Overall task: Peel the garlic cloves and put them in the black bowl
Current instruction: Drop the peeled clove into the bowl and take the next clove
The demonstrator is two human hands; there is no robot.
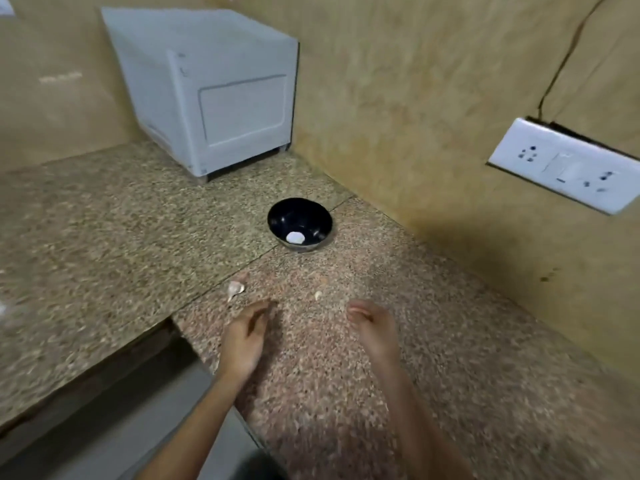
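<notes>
A black bowl [277, 216] stands on the speckled stone counter with one white peeled garlic clove [295, 238] inside it. An unpeeled garlic clove [235, 289] with papery skin lies on the counter just ahead of my left hand [244, 336]. A small pale scrap, a peel or a bit of clove, [317, 294] lies ahead of my right hand [374, 332]. Both hands hover low over the counter, fingers loosely curled and apart, holding nothing that I can see. The frame is motion-blurred.
A white microwave [214, 91] stands in the back corner behind the bowl. A white socket plate [568, 166] with a cable sits on the right wall. The counter [415, 358] drops off at an edge left of my left forearm.
</notes>
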